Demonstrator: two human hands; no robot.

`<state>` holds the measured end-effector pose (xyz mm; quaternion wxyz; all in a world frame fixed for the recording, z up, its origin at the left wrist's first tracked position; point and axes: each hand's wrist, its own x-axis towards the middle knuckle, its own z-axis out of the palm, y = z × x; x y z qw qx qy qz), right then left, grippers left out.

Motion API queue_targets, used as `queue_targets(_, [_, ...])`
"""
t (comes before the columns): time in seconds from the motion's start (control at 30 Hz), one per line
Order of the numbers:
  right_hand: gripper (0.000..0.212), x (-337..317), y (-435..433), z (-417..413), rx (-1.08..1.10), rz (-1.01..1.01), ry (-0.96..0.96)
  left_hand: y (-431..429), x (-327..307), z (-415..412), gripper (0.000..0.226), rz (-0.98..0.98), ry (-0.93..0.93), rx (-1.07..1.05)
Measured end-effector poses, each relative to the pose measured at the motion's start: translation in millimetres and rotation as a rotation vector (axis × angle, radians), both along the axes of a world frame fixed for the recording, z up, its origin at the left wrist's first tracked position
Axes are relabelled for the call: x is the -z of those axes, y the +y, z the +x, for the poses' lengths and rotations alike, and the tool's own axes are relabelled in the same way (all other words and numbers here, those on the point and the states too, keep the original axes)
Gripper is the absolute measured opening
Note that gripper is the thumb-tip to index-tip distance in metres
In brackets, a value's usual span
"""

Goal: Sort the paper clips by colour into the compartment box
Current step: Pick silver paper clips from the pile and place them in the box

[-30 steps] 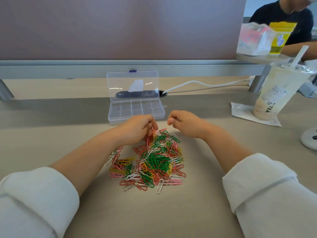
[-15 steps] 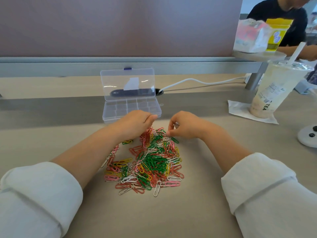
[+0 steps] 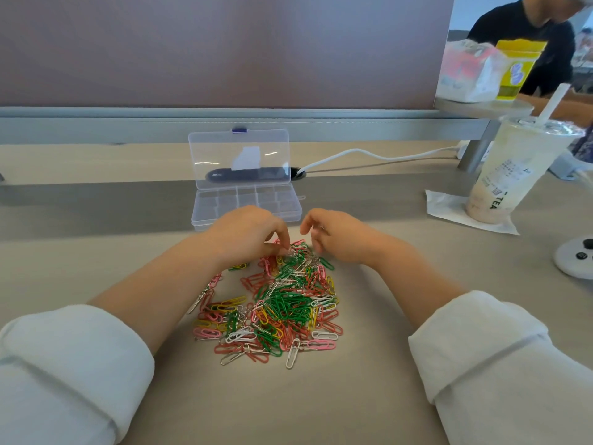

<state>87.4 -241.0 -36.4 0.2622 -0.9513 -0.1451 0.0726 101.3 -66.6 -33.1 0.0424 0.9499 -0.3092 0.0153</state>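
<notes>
And there we were at the table (image 3: 96, 252), both arms in with white sleeves rolled back! Our left hand (image 3: 247, 236) was down on the far edge of the paper clips (image 3: 282, 306), fingers curled and thumb and forefinger drawn together right on the heap. Whether a clip was actually nipped between them, we could not tell. Our right hand (image 3: 337, 236) hung just beside it over that same far edge, fingers loosely curled, with nothing to be seen between them. The clips lay in one tangled pile of green, red, pink, yellow and white, between our forearms. Just beyond our knuckles sat the compartment box (image 3: 205, 200), clear plastic, its lid standing upright at the back. Off to the right a tall drink cup (image 3: 510, 175) with a straw stood on a napkin (image 3: 449, 207), well apart from the pile.
</notes>
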Motion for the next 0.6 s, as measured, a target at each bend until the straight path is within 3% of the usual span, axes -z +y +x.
queue_targets(0.13, [0.030, 0.2, 1.8, 1.9, -0.018, -0.031, -0.022, 0.0, -0.9, 1.0, 0.020, 0.043, 0.069, -0.019])
queue_targets(0.37, [0.015, 3.3, 2.2, 0.9, -0.013, -0.048, -0.093, 0.1, -2.6, -2.2, 0.010, 0.021, 0.160, -0.041])
queue_targets(0.6, [0.014, -1.5, 1.0, -4.0, -0.007, -0.072, -0.044, 0.4, -5.1, -3.6, 0.014, -0.006, 0.176, -0.077])
